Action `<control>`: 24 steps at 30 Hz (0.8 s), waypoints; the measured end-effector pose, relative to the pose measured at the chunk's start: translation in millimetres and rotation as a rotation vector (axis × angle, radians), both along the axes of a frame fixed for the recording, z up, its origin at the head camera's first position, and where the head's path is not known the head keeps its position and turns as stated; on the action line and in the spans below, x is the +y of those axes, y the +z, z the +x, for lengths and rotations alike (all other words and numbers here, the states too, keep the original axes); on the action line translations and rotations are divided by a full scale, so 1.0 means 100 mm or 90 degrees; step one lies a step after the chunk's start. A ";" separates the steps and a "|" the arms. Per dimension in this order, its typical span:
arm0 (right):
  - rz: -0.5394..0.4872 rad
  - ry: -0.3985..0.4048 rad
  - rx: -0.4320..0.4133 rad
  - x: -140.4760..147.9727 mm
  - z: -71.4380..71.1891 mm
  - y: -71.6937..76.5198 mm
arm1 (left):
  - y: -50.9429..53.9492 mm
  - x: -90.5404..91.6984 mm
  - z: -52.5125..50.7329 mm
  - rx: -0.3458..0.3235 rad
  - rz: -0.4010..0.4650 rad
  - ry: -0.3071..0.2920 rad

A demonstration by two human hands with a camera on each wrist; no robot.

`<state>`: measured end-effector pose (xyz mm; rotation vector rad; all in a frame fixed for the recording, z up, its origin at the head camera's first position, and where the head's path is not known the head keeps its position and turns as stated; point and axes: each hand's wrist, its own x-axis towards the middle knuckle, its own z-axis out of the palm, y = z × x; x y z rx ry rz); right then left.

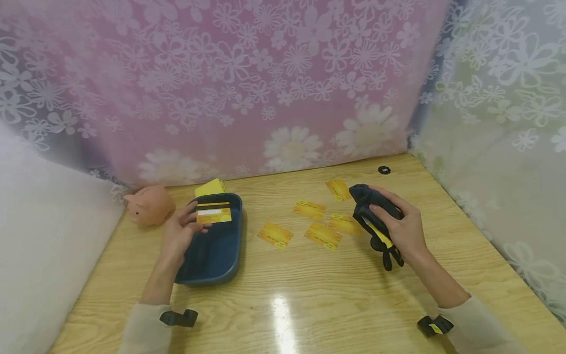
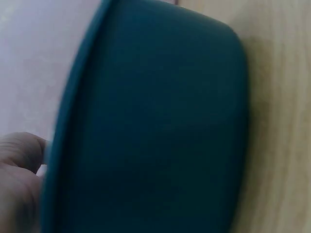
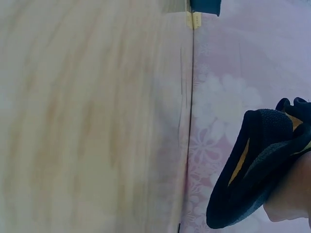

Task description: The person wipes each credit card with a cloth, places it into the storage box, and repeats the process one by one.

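My left hand [image 1: 179, 231] pinches a yellow bank card [image 1: 214, 213] above a dark blue basin [image 1: 239, 236]; the card's black stripe and white strip face me. In the left wrist view the side of the basin [image 2: 155, 116] hides most of the hand. On the right, my right hand [image 1: 404, 226] grips a dark fabric pouch [image 1: 370, 202], raised over the table, with something yellow showing in its opening. Dark loops dangle from the pouch. Several yellow cards, among them one card [image 1: 323, 235], lie flat between the basin and the pouch.
A pink piggy bank [image 1: 151, 205] stands left of the basin. Behind the basin's far rim is a yellow object [image 1: 211, 188]. Near the table's back right corner lies a black round chip [image 1: 384, 170]. Floral curtains [image 1: 283, 88] border the wooden table [image 1: 336, 300].
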<state>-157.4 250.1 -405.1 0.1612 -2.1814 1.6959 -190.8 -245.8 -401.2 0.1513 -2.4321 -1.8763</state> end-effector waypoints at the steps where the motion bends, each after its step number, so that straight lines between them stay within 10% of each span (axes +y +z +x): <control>1: 0.003 0.000 -0.002 0.00 0.00 0.00 | -0.03 -0.01 -0.01 -0.012 -0.011 -0.011; 10: 0.016 0.010 -0.021 -0.03 0.02 -0.02 | -0.18 0.02 -0.09 -0.061 -0.061 -0.077; 24: 0.017 0.026 -0.015 0.01 0.03 -0.07 | -0.14 -0.01 -0.06 -0.091 -0.186 -0.103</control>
